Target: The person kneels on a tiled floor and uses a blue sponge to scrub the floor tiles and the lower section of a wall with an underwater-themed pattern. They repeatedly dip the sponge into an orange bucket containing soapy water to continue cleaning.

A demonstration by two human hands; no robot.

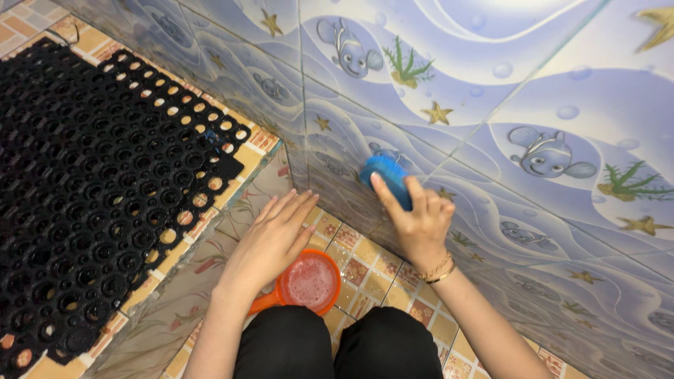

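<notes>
Against the tiled wall [491,91] on the right, the right hand [421,224] grips a blue brush [385,175]. Left hand [270,242] rests open and flat on the floor [365,260], just beside an orange ladle [309,284]; a black mat [84,175] lies far left.

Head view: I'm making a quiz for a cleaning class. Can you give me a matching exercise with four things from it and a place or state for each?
Things:
1. blue scrub brush
2. orange scoop
3. black rubber mat
4. left hand

Places or states:
A. lies on the raised ledge
B. pressed against the wall tiles by the right hand
C. rests flat, fingers spread, on the step's edge
D. sits on the floor, holding foamy water

Pairs: 1-B, 2-D, 3-A, 4-C
</notes>
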